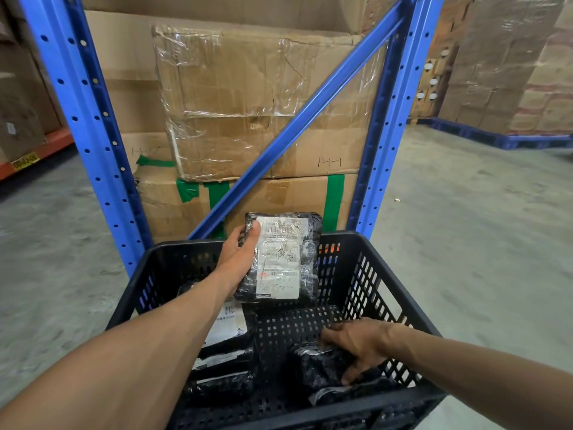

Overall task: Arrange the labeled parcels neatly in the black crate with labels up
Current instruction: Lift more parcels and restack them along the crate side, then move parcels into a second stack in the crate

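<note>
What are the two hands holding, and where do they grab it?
Left hand grips the labeled parcel by its left edge. Right hand rests on a black parcel; a grip cannot be told.

Warehouse or storage depot. Blue steel pallet racking (93,125) with punched uprights, large taped cardboard cartons (248,103) stacked inside, shrink-wrapped carton stacks (508,63) on blue pallet (496,139), bare concrete floor (465,228).
</note>
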